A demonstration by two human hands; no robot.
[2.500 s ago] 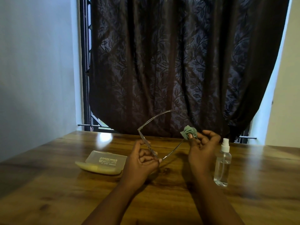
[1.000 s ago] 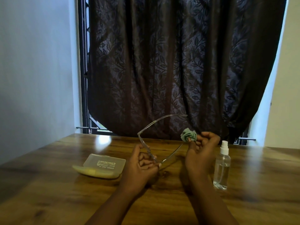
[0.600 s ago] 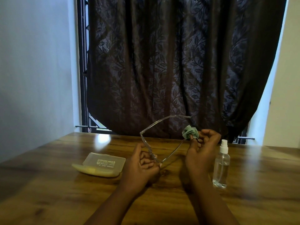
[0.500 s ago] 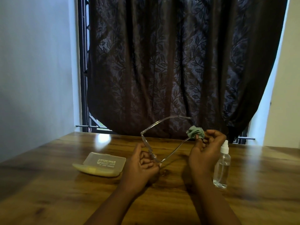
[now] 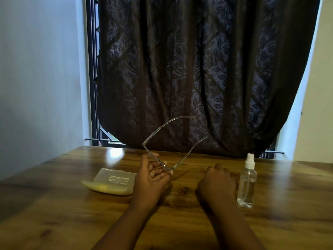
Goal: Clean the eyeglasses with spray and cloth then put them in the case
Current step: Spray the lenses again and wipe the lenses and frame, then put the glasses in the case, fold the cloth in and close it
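Left hand (image 5: 153,175) curled round the front of the clear-framed eyeglasses (image 5: 173,141), temples raised toward the curtain (image 5: 198,69), right hand (image 5: 217,183) knuckles-up just left of the spray bottle (image 5: 246,184), its grip impossible to tell, cloth unseen, closed case (image 5: 111,183) well left of the bottle on the wooden table (image 5: 54,213).

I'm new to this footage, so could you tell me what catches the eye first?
The clear-framed eyeglasses, raised mid-frame by the left hand with temples splayed against the dark curtain. The spray bottle stands on the right; the case lies on the left.
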